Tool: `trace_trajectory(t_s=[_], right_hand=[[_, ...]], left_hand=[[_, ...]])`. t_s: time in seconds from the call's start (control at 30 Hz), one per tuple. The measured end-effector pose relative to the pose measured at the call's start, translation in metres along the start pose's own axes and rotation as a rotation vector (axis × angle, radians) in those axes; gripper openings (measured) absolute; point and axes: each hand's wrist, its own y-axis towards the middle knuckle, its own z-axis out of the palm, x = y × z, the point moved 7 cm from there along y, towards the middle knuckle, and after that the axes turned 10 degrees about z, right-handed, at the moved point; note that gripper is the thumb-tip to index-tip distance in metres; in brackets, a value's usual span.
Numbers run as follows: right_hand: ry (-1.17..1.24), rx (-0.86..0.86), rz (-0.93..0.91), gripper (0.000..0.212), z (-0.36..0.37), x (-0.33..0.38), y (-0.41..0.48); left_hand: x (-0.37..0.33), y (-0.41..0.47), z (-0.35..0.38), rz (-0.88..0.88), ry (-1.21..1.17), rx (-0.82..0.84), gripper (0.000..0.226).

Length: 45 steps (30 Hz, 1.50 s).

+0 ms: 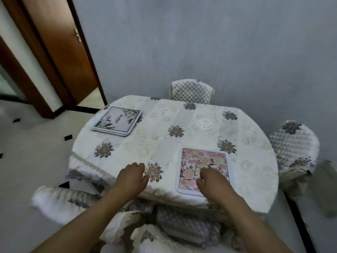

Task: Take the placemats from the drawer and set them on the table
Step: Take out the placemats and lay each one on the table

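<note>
A pink floral placemat (204, 161) lies flat near the front right edge of the round table (182, 125), which wears a cream flowered cloth. My right hand (212, 181) rests over the mat's near part, fingers loosely curled, holding nothing that I can see. My left hand (132, 177) hovers at the table's front edge to the left of the mat, fingers curled, empty. At the table's far left lies a small stack of grey-white flowered placemats (117, 120). No drawer is in view.
Quilted covered chairs stand around the table: one at the back (191, 91), one at the right (293, 145), one at the front left (62, 199) and one right below me (182, 229). A wooden door (60, 52) is at the left. The wall is close behind.
</note>
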Motion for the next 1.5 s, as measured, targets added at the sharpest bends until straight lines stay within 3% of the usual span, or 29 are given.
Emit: trace_trajectory(t_s=[0.3, 0.6, 0.77, 0.9, 1.2, 1.37, 1.5], right_hand=[[-0.012, 0.098, -0.238, 0.021, 0.020, 0.054, -0.033], [-0.007, 0.188, -0.527, 0.017, 0.056, 0.188, -0.112], [-0.089, 0.233, -0.640, 0.027, 0.078, 0.265, -0.149], [-0.136, 0.231, -0.710, 0.019, 0.104, 0.340, -0.178], [-0.196, 0.163, -0.801, 0.022, 0.187, 0.524, -0.249], [-0.263, 0.075, -0.851, 0.021, 0.214, 0.585, -0.268], [-0.280, 0.107, -0.854, 0.019, 0.237, 0.621, -0.265]], left_hand=[[0.020, -0.138, -0.050, -0.209, -0.012, -0.144, 0.024], [0.073, -0.294, -0.073, -0.532, 0.118, -0.146, 0.034], [0.112, -0.363, -0.084, -0.644, 0.131, -0.181, 0.035], [0.161, -0.423, -0.088, -0.721, 0.145, -0.175, 0.034], [0.301, -0.557, -0.091, -0.812, 0.133, -0.121, 0.033], [0.357, -0.593, -0.093, -0.830, 0.096, -0.096, 0.034], [0.389, -0.595, -0.089, -0.819, 0.056, -0.090, 0.036]])
